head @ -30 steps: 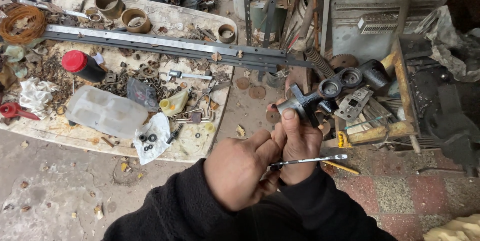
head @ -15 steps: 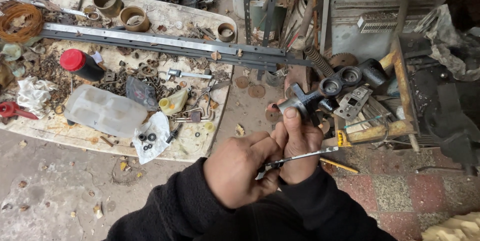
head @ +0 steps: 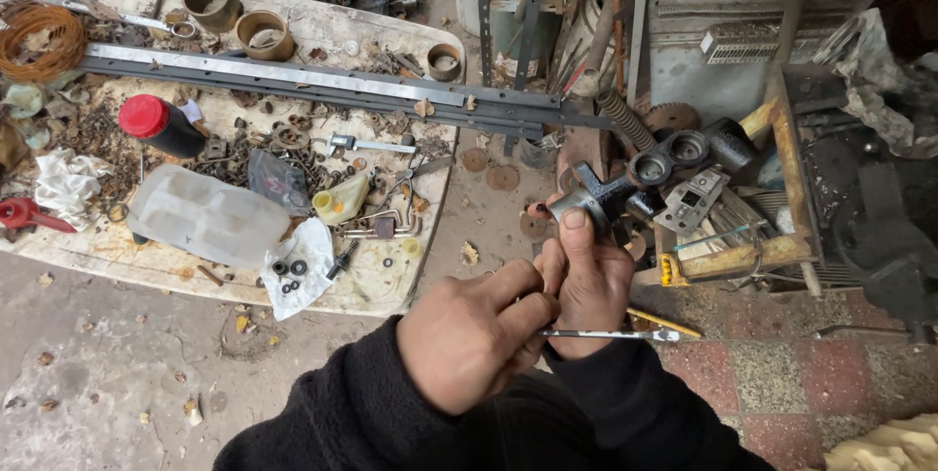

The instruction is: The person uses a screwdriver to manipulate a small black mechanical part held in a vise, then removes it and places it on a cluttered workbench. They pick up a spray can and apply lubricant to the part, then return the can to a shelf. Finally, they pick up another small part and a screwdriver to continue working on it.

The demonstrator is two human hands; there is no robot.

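Two bare hands are working on a small dark metal part above a cluttered workshop floor.

Up and to the left of the hands, a worn white board (head: 117, 261) is lying on the ground, carrying long grey steel bars (head: 293, 75), a clear plastic jug (head: 205, 217) and a red-capped black bottle (head: 161, 125). The right hand (head: 591, 280) is curling shut around a cross-shaped metal fitting (head: 586, 199), thumb pressing on top. The left hand (head: 474, 339), just beside and touching it, is pinching a thin metal wrench (head: 611, 335), which is pointing right beneath the right hand.
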